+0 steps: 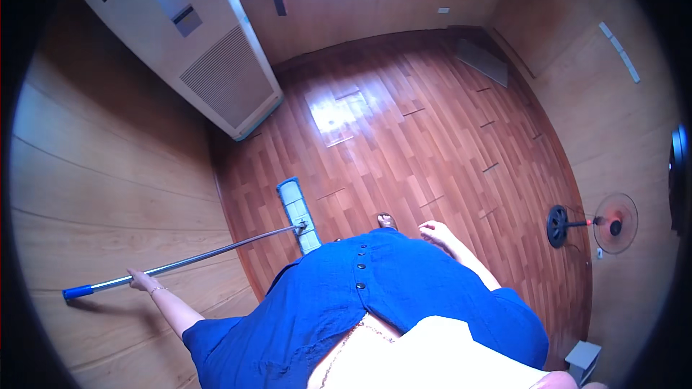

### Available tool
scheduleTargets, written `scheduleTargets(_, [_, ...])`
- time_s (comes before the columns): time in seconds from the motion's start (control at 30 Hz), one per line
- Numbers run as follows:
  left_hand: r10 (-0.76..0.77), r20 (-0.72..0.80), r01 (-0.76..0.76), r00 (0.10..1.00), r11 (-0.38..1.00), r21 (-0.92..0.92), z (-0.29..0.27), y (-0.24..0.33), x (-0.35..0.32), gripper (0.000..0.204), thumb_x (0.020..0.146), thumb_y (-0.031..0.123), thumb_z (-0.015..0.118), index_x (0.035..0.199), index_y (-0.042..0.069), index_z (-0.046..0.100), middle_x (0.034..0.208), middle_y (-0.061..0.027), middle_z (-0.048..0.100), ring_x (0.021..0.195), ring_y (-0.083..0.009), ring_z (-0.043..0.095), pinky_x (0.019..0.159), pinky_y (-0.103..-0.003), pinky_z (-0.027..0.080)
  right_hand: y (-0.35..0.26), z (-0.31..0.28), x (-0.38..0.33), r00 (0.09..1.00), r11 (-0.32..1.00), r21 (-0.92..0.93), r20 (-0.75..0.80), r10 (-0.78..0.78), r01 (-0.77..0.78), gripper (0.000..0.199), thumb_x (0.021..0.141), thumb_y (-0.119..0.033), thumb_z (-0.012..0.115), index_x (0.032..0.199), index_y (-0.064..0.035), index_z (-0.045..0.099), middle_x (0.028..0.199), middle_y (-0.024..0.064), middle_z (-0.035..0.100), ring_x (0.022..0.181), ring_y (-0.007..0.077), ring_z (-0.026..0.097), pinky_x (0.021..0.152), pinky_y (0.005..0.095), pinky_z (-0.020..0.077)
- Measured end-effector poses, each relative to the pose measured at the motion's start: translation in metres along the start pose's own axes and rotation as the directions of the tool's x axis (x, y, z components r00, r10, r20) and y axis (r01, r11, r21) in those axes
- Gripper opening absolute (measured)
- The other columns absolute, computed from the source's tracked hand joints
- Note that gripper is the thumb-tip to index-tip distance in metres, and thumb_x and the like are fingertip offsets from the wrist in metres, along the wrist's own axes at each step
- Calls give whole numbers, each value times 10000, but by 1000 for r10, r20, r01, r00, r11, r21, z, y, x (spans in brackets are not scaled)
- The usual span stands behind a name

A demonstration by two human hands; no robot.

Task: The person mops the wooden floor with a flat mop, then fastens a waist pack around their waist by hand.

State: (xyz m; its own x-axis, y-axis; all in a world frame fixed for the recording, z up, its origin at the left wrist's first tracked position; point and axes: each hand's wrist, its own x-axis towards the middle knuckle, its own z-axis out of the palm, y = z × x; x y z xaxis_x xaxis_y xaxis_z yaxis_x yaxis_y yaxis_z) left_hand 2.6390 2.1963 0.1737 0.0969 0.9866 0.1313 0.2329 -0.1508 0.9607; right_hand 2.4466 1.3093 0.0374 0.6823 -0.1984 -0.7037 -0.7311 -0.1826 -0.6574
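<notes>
My left hand (140, 280) is stretched out to the left and closed around the metal pole of a flat mop (202, 254), near its blue end cap. The pole runs right to the pale blue-green mop head (298, 212), which lies flat on the reddish wooden floor (418, 137) just in front of me. My right hand (435, 231) hangs by my side with fingers loosely apart, holding nothing. My blue garment hides the lower end of the mop head.
A tall white floor-standing air conditioner (194, 43) stands in the far left corner. A pedestal fan (602, 223) stands by the right wall. Wood-panelled walls close in on both sides. A small grey box (582, 360) sits at lower right.
</notes>
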Motion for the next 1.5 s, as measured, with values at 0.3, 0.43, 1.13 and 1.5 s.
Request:
scheduleTargets(0.3, [-280,209,260,937,959,117,66,-81,-96,753,710,408,704,1232,8,335,1089,-225,517,986,-298,505,753,-400,467,52,14,-171,992,956,-268,-36,118,-123,214,787,-218,621,948,-77,625,904,93,670,853,175,631,754,326,502])
scheduleTargets(0.43, [-301,697,169,650,952,254,90,-134,-234,215,798,143,607,970,14,618,821,-62,607,621,-140,523,521,-244,389,111,19,-237,915,932,20,201,351,-362,199,826,-218,591,994,-120,632,903,42,652,809,129,597,682,297,491])
scheduleTargets(1.13, [-257,-746,334,-615,772,-541,-154,93,-986,216,785,241,637,928,83,676,924,-137,658,925,-282,623,806,-405,475,305,-86,-286,995,683,725,85,44,-92,469,884,-531,539,1122,-131,593,979,86,646,864,209,642,741,306,531])
scheduleTargets(1.5, [-318,-873,576,-369,659,-484,-181,108,-1049,229,810,263,553,888,66,638,948,-160,657,905,-340,632,783,-437,487,270,-92,-310,958,527,850,-135,252,-19,520,879,-580,509,1133,-133,582,977,100,644,828,223,654,724,317,545])
